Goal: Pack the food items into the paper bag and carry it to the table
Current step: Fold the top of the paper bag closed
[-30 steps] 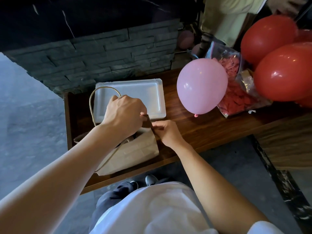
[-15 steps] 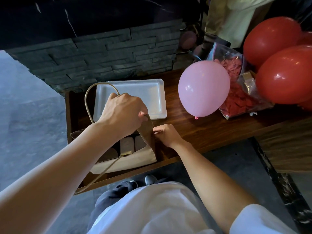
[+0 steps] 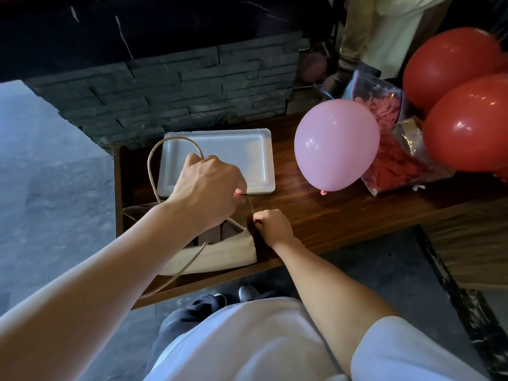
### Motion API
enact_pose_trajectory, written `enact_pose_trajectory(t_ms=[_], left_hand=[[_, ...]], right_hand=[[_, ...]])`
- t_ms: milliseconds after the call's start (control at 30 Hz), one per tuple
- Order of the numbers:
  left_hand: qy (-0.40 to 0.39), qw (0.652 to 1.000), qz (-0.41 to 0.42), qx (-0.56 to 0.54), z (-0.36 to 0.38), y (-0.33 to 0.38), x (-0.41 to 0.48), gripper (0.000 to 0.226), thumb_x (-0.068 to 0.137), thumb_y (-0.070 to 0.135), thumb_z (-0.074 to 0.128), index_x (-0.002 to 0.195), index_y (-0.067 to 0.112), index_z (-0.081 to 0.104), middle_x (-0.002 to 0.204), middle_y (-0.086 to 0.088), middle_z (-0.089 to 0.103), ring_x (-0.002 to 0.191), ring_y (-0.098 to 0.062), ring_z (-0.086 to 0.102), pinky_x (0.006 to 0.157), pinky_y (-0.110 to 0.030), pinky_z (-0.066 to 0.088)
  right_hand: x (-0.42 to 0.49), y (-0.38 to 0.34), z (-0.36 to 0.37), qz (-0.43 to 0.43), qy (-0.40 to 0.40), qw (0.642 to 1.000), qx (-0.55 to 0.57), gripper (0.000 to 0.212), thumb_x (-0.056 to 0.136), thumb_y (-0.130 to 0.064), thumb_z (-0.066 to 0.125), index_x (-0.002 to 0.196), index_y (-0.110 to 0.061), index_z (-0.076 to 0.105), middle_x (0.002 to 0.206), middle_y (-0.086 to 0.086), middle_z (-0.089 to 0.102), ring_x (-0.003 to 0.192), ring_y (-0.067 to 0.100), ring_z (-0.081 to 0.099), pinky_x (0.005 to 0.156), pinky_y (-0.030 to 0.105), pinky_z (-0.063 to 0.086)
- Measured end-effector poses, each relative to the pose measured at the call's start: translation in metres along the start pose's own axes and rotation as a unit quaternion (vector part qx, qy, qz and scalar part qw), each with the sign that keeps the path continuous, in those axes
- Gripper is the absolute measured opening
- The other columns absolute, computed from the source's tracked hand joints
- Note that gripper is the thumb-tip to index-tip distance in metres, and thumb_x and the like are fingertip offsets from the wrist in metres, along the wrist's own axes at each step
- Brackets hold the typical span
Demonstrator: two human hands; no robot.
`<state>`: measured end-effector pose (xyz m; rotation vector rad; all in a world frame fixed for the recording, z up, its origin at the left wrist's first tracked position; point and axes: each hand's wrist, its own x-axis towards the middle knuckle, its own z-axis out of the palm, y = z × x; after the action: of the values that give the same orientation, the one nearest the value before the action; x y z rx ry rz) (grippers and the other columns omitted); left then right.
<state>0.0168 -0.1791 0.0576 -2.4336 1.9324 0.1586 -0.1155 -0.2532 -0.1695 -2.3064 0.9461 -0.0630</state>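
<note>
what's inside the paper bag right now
Inside the paper bag, a few upright brown-wrapped items show at the open top. The left hand and forearm cover the rest, so their number is unclear.

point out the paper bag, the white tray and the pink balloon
paper bag [image 3: 220, 255]: head view, on its near front wall.
white tray [image 3: 255, 158]: head view, on the bare right part of its floor.
pink balloon [image 3: 336, 145]: head view, on the middle of its rounded body.

Dark wooden tabletop [image 3: 330, 215] at centre, stacked grey slate stone wall [image 3: 178, 86] at twelve o'clock, mottled grey stone floor [image 3: 49, 188] at nine — dim, cool light.
</note>
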Motion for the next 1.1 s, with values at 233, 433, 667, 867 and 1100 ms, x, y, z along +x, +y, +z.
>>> enact_pose_trajectory(t_ms=[233, 433, 667, 867, 1100], left_hand=[[0.144, 0.942, -0.039, -0.302, -0.036, -0.070, -0.035, 0.027, 0.085, 0.044, 0.054, 0.110, 0.049, 0.063, 0.110, 0.028, 0.065, 0.101, 0.006, 0.060, 0.086, -0.018, 0.050], [0.045, 0.846, -0.298, -0.440, 0.020, -0.148, -0.141, 0.067, 0.079, -0.022, 0.045, 0.077, 0.041, 0.069, 0.093, -0.008, 0.074, 0.085, -0.023, 0.070, 0.071, -0.050, 0.051], [0.039, 0.871, -0.284, -0.400, 0.075, -0.089, -0.144, 0.041, 0.073, 0.002, 0.076, 0.087, 0.040, 0.067, 0.078, 0.003, 0.074, 0.079, -0.024, 0.070, 0.070, -0.037, 0.056], [0.056, 0.769, -0.274, -0.575, 0.087, -0.112, -0.149, 0.086, 0.070, -0.007, 0.078, 0.129, 0.047, 0.047, 0.113, 0.011, 0.066, 0.081, -0.013, 0.075, 0.064, -0.024, 0.060], [0.008, 0.729, -0.402, -0.554, 0.110, -0.115, -0.124, 0.044, 0.080, 0.054, 0.063, 0.076, 0.012, 0.077, 0.100, -0.002, 0.072, 0.084, -0.017, 0.068, 0.071, -0.034, 0.057]], right_hand=[[-0.013, -0.012, -0.036, 0.084, 0.008, 0.988, 0.130, 0.017, 0.090, -0.013, 0.061, 0.103, -0.015, 0.072, 0.104, 0.000, 0.073, 0.093, 0.014, 0.067, 0.080, 0.023, 0.053], [-0.075, -0.039, -0.101, 0.011, -0.148, 0.899, 0.413, 0.047, 0.081, -0.002, 0.062, 0.112, -0.037, 0.068, 0.113, -0.010, 0.072, 0.108, 0.007, 0.066, 0.090, 0.019, 0.053], [-0.063, -0.070, -0.083, -0.008, -0.162, 0.922, 0.351, 0.053, 0.077, -0.004, 0.073, 0.119, -0.037, 0.064, 0.117, -0.012, 0.069, 0.110, 0.005, 0.063, 0.097, 0.036, 0.053], [-0.058, -0.057, -0.091, -0.007, -0.067, 0.954, 0.294, 0.095, 0.064, -0.030, 0.088, 0.137, -0.056, 0.034, 0.144, -0.029, 0.038, 0.127, -0.008, 0.041, 0.094, 0.024, 0.045], [-0.040, -0.073, -0.067, 0.048, 0.067, 0.930, 0.358, 0.030, 0.079, -0.042, 0.075, 0.063, -0.020, 0.062, 0.051, -0.014, 0.054, 0.049, 0.003, 0.045, 0.053, 0.019, 0.040]])
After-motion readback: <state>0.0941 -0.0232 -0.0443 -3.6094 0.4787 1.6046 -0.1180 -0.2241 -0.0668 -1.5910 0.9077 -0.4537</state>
